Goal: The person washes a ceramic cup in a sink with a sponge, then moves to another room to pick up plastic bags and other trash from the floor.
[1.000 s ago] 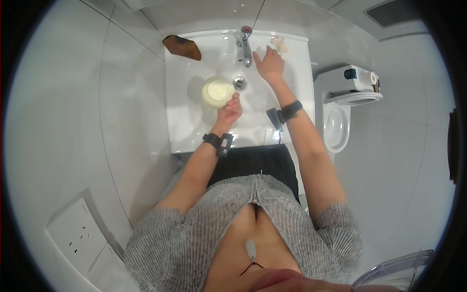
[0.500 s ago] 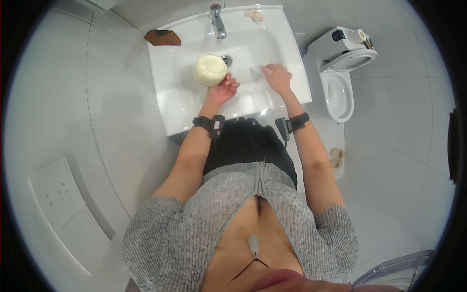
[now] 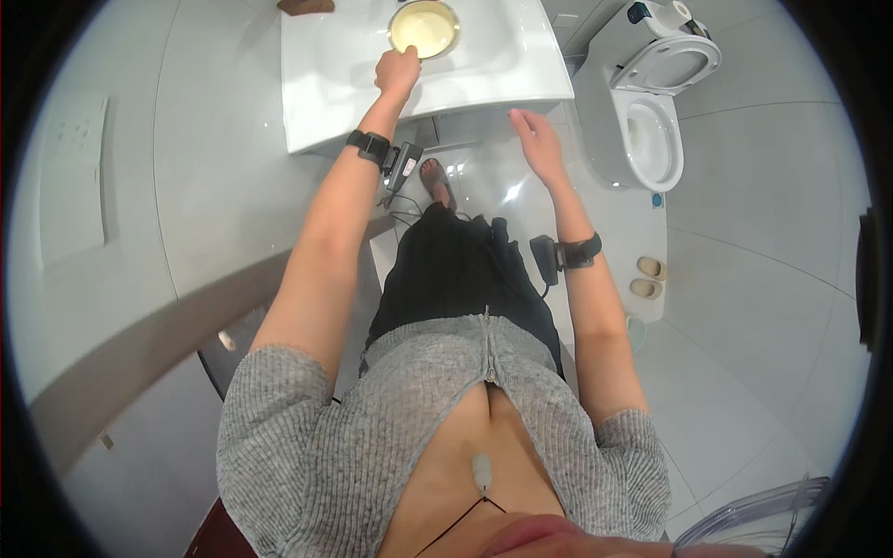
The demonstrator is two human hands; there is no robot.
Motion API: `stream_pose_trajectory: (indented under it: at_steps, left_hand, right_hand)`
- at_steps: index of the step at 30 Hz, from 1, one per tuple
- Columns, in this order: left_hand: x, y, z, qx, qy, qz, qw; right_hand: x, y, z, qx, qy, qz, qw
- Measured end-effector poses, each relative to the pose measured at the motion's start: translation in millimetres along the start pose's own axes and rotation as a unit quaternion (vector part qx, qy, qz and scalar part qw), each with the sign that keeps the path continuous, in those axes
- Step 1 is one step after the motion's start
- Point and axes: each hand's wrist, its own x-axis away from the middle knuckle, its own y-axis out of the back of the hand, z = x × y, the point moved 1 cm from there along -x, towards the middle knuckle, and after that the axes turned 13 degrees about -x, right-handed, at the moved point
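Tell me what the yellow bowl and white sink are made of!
The yellow bowl looks smooth and evenly coloured: plastic or glazed ceramic, I can't tell which. The white sink is probably glossy ceramic: soft reflections show on it.

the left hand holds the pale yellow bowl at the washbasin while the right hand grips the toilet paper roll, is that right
Not quite: the head view shows the right hand open with nothing visible in it, well apart from the toilet paper roll at the toilet. The left hand does hold the pale yellow bowl at the washbasin.
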Motion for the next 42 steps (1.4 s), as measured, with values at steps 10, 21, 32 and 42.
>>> stream_pose_trajectory:
  at_steps: [10,21,32,42]
  left_hand:
    - [52,4,-39,-0.237,-0.069,0.030,0.969]
    - [4,100,-81,-0.142,-0.151,0.054,0.977]
    - [-41,57,54,-0.369,-0.207,-0.150,0.894]
    - [71,-41,149,0.246,0.250,0.260,0.900]
  right_hand:
    - [-22,-15,72,0.050,0.160,-0.003,0.986]
    - [-98,-53,94,0.087,0.312,0.073,0.943]
    - [-146,-94,-17,-0.789,-0.310,0.078,0.524]
    - [-78,-41,24,-0.455,-0.113,0.022,0.883]
